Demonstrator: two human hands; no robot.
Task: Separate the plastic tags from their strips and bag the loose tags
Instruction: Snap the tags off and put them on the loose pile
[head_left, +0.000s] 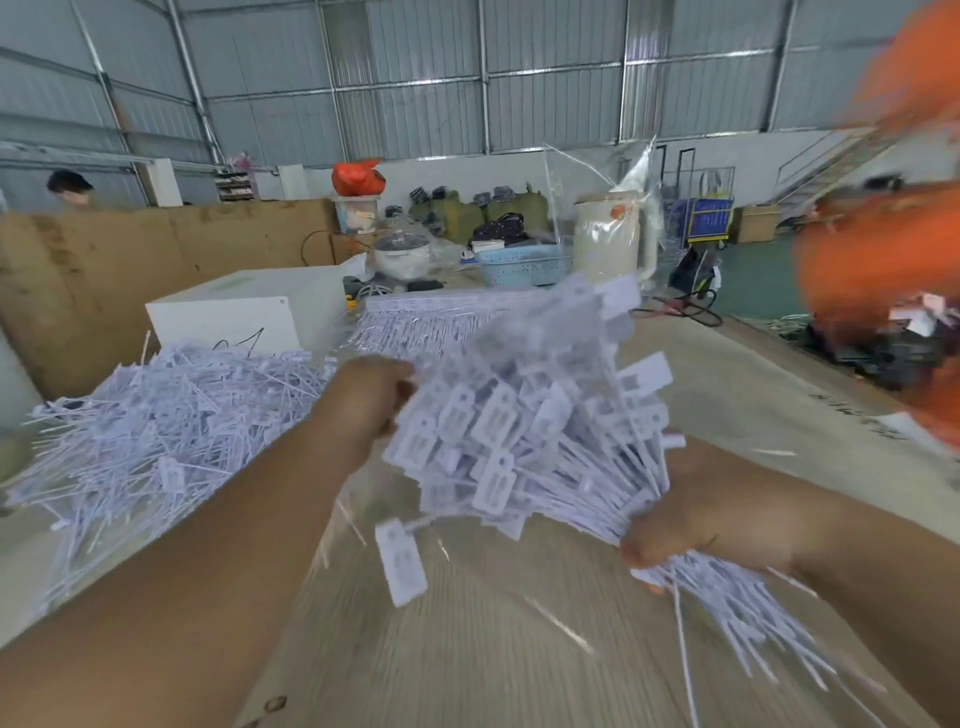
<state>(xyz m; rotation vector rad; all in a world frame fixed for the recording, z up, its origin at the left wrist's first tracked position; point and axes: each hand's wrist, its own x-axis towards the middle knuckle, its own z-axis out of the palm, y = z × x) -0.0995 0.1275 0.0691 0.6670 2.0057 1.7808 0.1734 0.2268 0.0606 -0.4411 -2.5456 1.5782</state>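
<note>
Head view, going left to right: we see a heap of loose tags spread on the table, with a white box behind it. Our left hand has its fingers curled into the head end of a thick bunch of tags held up above the table. Behind the bunch lie flat strips of tags not yet pulled apart. Our right hand grips the thin tail ends of the same bunch, fingers wrapped tight around them. One tag hangs loose below the bunch. Far right, an orange blur is too smeared to name. We judge we are mid-separation, twisting or pulling this bunch apart; next we need a firm pull between the two hands, then a bag, though we cannot tell which clear plastic here would be it
</note>
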